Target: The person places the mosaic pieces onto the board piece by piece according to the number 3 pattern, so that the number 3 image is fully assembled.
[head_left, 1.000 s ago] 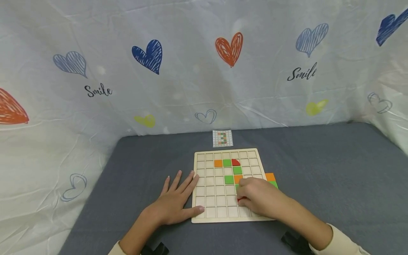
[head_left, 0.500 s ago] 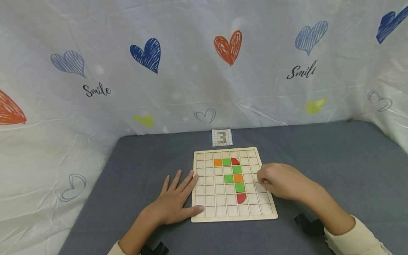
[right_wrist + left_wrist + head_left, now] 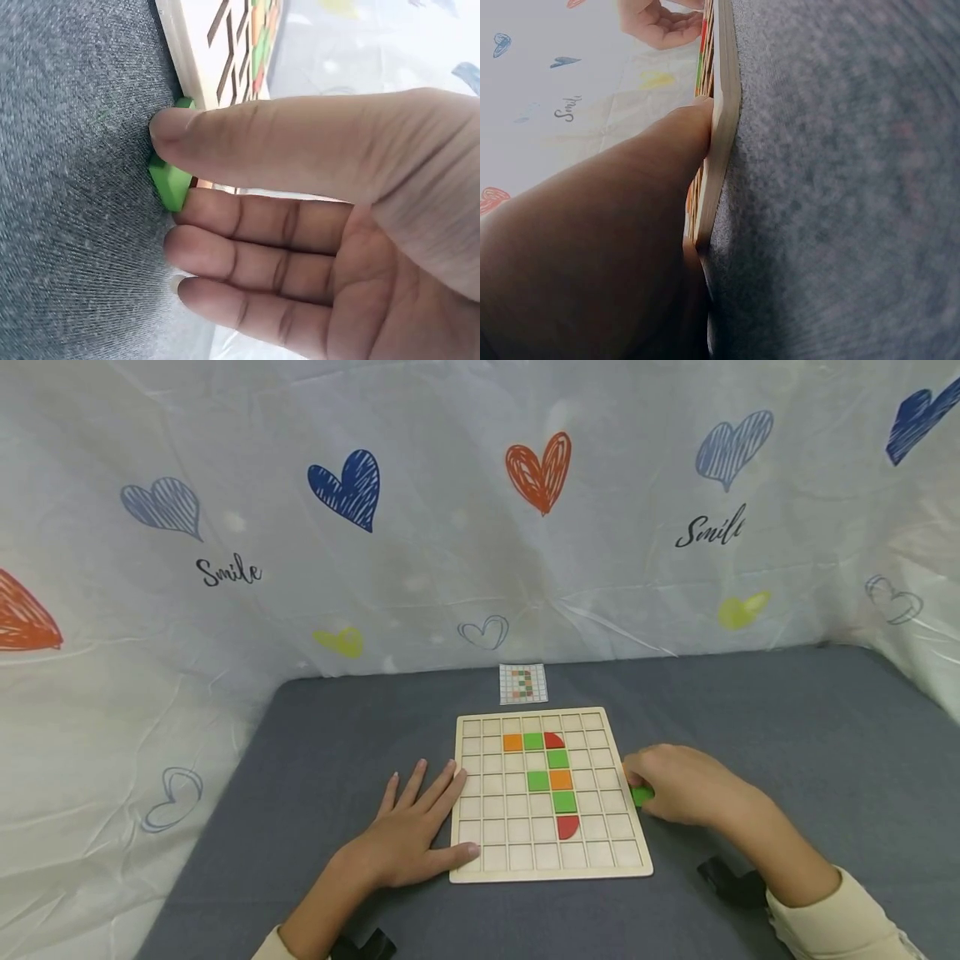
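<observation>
A wooden grid board (image 3: 495, 831) lies on the table. My left hand (image 3: 408, 837) rests flat with spread straight fingers at its left side, fingertips at the edge and thumb on the board's rim. Beside the right edge, my right hand (image 3: 686, 787) pinches a green tile (image 3: 172, 184) between thumb and fingers, down at the cloth. A sliver of orange shows near those fingers in the head view. In the grid sit orange tiles (image 3: 560, 779), several green tiles (image 3: 564, 802), and two rounded red tiles (image 3: 567, 827), one above and one below.
Behind the board lies a small printed pattern card (image 3: 523, 684) with coloured squares. A grey cloth (image 3: 787, 727) covers the table, and a white curtain (image 3: 435, 560) with hearts hangs behind it. Black straps (image 3: 731, 883) are at the wrists.
My right hand has left the lower red tile in the grid and moved right, off the board, to the green tile beside it. The left hand stays in place.
</observation>
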The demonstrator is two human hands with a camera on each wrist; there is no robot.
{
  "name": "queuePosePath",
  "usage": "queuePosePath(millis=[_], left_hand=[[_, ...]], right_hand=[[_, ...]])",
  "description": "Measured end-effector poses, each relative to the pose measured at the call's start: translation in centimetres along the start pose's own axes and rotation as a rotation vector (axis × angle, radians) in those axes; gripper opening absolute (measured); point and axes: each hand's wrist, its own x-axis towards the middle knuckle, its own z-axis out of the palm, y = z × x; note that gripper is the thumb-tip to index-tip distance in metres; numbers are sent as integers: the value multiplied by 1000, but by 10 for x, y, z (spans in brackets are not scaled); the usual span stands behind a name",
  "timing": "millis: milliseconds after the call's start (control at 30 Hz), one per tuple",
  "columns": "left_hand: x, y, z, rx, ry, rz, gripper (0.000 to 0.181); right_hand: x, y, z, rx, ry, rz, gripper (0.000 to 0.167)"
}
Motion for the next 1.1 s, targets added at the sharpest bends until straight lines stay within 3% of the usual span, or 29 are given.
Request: queuePosePath(millis=[500,900,1100], left_hand=[[-2,6,-6,15,-16,-15,95],[-1,5,-6,13,-12,-10,95],[-2,5,-5,14,-11,-6,95]], right_hand=[[-5,3,-2,43,-71,22,29],[-5,-1,-8,52,-7,-103,28],[-3,-7,-8,64,-5,-109,30]])
